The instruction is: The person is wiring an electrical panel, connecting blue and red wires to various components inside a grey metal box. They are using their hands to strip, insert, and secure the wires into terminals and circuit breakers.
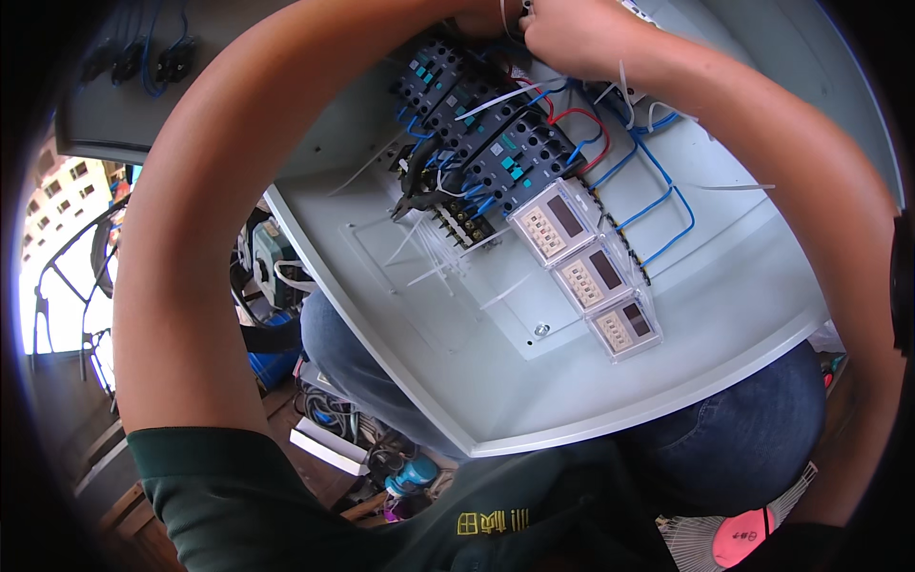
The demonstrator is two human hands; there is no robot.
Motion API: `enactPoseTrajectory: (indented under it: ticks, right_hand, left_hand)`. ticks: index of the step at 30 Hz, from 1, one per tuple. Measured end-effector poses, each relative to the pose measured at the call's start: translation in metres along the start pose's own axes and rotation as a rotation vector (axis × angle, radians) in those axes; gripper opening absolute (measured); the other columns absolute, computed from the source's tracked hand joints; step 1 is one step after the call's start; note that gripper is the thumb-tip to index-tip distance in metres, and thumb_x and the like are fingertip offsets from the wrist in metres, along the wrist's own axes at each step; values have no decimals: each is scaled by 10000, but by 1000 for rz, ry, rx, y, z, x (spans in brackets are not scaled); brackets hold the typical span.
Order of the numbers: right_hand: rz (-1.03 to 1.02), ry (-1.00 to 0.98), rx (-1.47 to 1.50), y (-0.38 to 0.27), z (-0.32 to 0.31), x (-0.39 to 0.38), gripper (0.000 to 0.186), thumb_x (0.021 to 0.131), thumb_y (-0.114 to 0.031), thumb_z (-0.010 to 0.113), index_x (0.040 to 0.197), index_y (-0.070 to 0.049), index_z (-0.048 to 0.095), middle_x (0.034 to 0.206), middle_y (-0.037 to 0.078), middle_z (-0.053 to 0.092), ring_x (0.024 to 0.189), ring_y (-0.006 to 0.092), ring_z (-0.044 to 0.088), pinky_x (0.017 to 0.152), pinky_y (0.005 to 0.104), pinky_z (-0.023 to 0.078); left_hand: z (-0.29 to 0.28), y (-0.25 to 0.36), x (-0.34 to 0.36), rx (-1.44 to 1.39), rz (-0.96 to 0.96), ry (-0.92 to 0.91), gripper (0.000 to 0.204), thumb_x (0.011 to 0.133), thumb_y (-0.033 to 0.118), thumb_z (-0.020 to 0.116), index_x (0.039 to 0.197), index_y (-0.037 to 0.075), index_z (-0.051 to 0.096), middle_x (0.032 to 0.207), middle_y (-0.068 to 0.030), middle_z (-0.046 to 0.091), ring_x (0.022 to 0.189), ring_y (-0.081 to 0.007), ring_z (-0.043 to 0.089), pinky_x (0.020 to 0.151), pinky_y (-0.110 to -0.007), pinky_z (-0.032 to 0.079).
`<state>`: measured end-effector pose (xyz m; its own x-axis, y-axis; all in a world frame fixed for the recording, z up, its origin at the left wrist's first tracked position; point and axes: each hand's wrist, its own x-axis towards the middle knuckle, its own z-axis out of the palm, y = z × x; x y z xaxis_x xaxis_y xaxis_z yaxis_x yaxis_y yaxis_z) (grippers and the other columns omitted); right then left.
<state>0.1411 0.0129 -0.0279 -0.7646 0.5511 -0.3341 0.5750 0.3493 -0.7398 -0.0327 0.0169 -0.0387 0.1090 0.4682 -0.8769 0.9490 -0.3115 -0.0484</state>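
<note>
Both hands meet at the top edge of the head view, over the far end of an open grey metal enclosure (419,367). My right hand (577,40) is closed, its fingertips pinched around something too small to make out. Close against it is my left hand (484,19), mostly cut off, so its fingers are hidden. A thin white strip curves between them. Below the hands stands a row of black contactors (477,124) with blue, black and red wires. White cable ties (500,98) stick out from the wire bundles, their tails long.
Three digital timers (548,229) in clear cases sit nearer me. A terminal block (462,227) lies left of the contactors. Loose cable-tie tails are scattered on the panel. The enclosure rests on my legs; a blue power tool (412,474) and a round fan (743,534) are below.
</note>
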Motion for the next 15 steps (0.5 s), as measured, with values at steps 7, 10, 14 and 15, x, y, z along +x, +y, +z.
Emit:
enactPoseTrajectory:
  ticks: [7,10,14,15]
  right_hand:
    - [-473,-104,-740,9,19,10,189,769,9,634,936,32,719,917,255,704,814,371,717,705,417,588]
    - [-509,-39,-723,12,23,19,169,792,-53,626,903,-1,742,890,235,709,794,365,715,728,429,585]
    - [-150,-122,-494,-23,7,-2,200,799,-113,624,920,-35,764,925,193,731,885,311,724,752,398,571]
    - [-139,-153,-534,-26,8,0,200,799,-119,625,919,-48,768,932,177,735,887,309,724,755,399,573]
  left_hand:
    - [-6,7,-6,-35,-122,-32,344,926,276,580,1147,47,712,1035,-154,726,915,-244,647,833,-387,494]
    - [0,-5,7,-433,-217,-61,324,928,295,596,1101,57,730,983,-99,729,873,-192,641,793,-357,491]
    - [35,-42,41,-787,-158,-27,321,918,329,615,1060,69,739,969,-101,734,869,-214,668,775,-370,510]
    - [37,-41,41,-874,-139,-21,322,915,338,620,1049,72,741,965,-102,736,868,-219,674,770,-373,515]
